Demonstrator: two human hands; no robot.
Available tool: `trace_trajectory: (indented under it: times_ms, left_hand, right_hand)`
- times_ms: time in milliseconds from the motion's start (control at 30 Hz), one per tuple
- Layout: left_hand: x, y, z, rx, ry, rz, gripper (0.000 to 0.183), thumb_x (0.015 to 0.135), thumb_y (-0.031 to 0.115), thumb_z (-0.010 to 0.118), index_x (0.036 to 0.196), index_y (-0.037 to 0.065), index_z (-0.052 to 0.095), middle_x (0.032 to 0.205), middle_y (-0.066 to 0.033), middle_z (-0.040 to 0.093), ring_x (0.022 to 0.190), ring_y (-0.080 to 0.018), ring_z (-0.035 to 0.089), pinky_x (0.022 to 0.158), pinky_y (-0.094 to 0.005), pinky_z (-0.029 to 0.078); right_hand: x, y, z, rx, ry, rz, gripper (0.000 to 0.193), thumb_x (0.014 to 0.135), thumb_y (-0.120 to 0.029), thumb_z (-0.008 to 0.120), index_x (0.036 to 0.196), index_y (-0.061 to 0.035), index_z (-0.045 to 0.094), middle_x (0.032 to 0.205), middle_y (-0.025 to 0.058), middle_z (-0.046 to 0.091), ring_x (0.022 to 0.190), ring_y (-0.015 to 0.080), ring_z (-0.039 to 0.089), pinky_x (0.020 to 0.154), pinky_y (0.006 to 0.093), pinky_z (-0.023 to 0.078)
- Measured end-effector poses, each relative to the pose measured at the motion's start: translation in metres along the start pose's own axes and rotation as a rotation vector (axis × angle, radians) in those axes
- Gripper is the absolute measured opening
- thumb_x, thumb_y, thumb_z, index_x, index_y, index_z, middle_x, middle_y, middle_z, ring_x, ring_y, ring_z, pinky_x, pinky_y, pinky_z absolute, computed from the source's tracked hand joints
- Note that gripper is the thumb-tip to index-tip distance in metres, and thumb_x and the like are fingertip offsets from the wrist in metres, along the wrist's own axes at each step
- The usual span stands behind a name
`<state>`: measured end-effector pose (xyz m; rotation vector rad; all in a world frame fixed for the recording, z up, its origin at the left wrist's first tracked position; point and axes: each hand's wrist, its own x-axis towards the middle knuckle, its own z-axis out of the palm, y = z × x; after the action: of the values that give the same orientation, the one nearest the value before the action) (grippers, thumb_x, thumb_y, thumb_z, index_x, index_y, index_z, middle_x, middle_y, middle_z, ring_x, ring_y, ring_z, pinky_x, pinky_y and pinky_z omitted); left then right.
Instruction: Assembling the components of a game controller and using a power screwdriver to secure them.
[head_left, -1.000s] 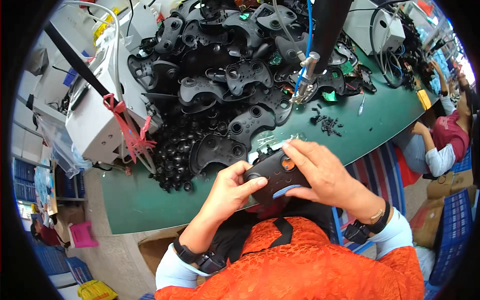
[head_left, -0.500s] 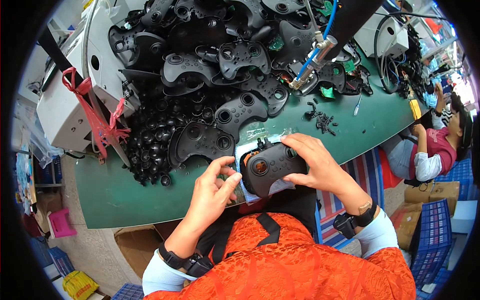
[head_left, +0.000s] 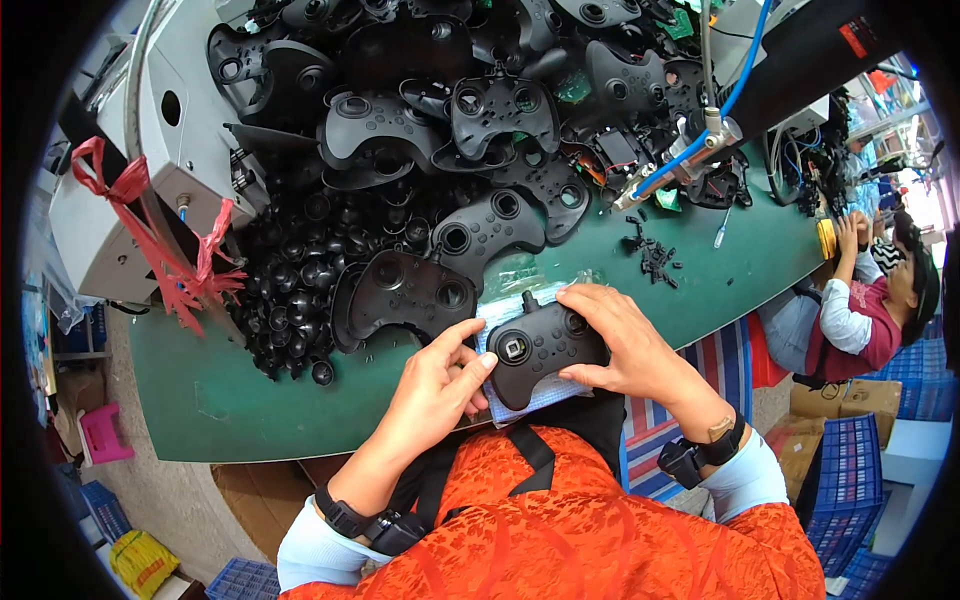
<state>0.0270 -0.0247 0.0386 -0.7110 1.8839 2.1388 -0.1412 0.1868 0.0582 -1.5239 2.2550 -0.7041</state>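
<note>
Black controller [head_left: 546, 352], right end partly hidden by the right hand [head_left: 637, 347] gripping it, left hand [head_left: 434, 388], grip unclear

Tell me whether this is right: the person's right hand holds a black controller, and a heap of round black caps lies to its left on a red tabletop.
The colour is wrong: the head view shows a green tabletop. The right hand holds a black controller, and a heap of round black caps lies to its left.

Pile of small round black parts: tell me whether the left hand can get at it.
Probably yes: from the left hand, green tabletop leads to the near edge of the pile; the black controller shell beside it sits farther back.
</note>
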Motion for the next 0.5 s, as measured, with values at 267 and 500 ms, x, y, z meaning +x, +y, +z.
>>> trace_trajectory:
  times_ms: [267, 500]
  left_hand:
    - [0.0032, 0.0023, 0.0019, 0.055, 0.000, 0.031, 0.046, 0.098, 0.011, 0.063, 0.140, -0.003, 0.049, 0.095, -0.0076, 0.063, 0.070, -0.0129, 0.067, 0.059, -0.0264, 0.056]
    - [0.0023, 0.0047, 0.0071, 0.099, 0.020, 0.041, 0.047, 0.097, 0.013, 0.065, 0.139, -0.003, 0.050, 0.095, -0.0063, 0.061, 0.070, -0.0122, 0.066, 0.059, -0.0264, 0.056]
  right_hand:
    - [0.0000, -0.0004, -0.0050, 0.038, -0.016, -0.003, 0.081, 0.071, -0.024, 0.085, 0.140, -0.0041, 0.047, 0.139, 0.0200, 0.051, 0.124, 0.0390, 0.053, 0.104, 0.0459, 0.045]
    - [-0.0045, 0.0057, -0.0004, 0.015, -0.014, -0.009, 0.082, 0.070, -0.024, 0.086, 0.140, -0.0036, 0.048, 0.139, 0.0194, 0.050, 0.125, 0.0387, 0.052, 0.104, 0.0455, 0.044]
